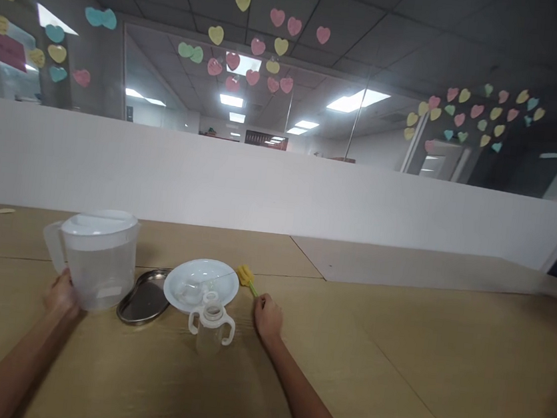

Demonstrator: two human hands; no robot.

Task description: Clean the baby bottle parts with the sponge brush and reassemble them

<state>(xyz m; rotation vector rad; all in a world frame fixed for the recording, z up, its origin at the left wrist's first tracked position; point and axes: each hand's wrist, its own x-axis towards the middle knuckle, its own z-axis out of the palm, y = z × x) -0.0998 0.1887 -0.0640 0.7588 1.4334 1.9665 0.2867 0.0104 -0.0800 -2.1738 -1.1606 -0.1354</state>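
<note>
R hand point(268, 318) has fingers closed round the thin green stem of a brush point(245, 274), yellow spongy-looking head up, just right of the bowl. L hand point(61, 295) is at the lower L side of the pitcher point(103, 269), below its handle; can't tell how far open or if it grips. Pitcher: frosted translucent plastic, lidded, upright. Tray point(145, 298): shiny metal, curved, shallow, btwn pitcher & bowl. Bowl point(204, 267): smooth, white, round, w/ clear pcs inside, no. unclear. Bottle point(210, 332): clear, open-topped, upright in front of bowl, 2 looped white handles. Count: 1 pitcher, 1 tray, 1 bowl, 1 bottle, 1 brush, all on wood-look table point(320, 375).
</note>
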